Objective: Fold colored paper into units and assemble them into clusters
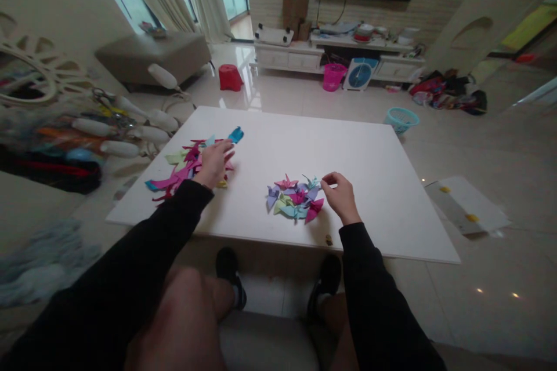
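at the near edge of the table (331, 148), right of its middle, lies a small brown thing (328, 240), too small to name. a little farther in sits a loose group of paper cranes (298, 197), touching one another. at its right side the right hand (340, 197) has thumb and forefinger pressed together, and they seem to pinch the tip of a light blue crane (312, 183). if this tip is pulled too hard, i think the thin fold may tear or open, and neighbour cranes may be dragged along. toward the left edge, the left hand (214, 163) is over a pile of folded papers (177, 177), fingers bent and slightly spread; whether they hold a paper, i cannot tell. a sweep of this sleeve could, in my judgement, push papers over the left edge. just beyond the fingers, nearer the far edge, lies a blue piece (236, 135).
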`<state>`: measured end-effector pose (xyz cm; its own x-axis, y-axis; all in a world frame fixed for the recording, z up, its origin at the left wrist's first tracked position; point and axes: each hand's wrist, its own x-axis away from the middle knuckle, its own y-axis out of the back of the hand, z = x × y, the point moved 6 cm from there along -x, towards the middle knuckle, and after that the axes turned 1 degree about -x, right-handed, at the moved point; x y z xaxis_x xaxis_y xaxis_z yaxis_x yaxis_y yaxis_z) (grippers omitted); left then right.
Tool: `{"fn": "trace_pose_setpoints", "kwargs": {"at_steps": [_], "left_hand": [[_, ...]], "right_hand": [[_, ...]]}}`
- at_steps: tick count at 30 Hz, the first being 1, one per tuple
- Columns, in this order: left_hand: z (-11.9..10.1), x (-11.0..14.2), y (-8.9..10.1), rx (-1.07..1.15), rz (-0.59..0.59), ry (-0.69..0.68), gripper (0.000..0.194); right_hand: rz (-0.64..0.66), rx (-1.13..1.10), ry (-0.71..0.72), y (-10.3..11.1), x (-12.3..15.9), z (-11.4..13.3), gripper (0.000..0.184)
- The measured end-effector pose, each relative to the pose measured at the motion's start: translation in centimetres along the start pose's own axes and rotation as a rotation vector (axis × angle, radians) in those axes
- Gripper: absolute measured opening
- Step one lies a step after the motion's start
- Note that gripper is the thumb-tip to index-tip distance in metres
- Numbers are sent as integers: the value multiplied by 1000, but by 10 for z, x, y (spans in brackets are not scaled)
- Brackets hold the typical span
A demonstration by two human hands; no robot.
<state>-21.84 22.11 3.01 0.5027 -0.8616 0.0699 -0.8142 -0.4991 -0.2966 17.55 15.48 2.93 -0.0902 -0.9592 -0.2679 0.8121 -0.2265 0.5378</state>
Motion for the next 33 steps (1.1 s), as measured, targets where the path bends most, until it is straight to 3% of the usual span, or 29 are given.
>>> {"fn": "trace_pose_setpoints", "kwargs": {"at_steps": [3,5,9,15,20,23,27,33], "left_hand": [[4,67,-32,19,149,8,28],[15,108,-45,36,181,35,31],[46,152,-60,-10,243,113,35],[68,144,-69,-24,293,124,42],[79,138,-77,88,342,224,55],[77,137,-76,133,363,265,55],[68,138,-72,145,381,297,49],[64,145,-75,155,431,303,48]], "right_hand": [[-43,-76,-17,3,1,7,10],[-64,-103,-30,4,3,11,11],[-106,-123,-39,7,10,20,12],[-22,-125,-2,-2,14,32,15],[21,-104,50,-14,11,38,13],[-36,-153,-11,-17,10,34,21],[83,-372,-149,-37,13,26,37],[202,-489,-163,-53,23,35,23]]}}
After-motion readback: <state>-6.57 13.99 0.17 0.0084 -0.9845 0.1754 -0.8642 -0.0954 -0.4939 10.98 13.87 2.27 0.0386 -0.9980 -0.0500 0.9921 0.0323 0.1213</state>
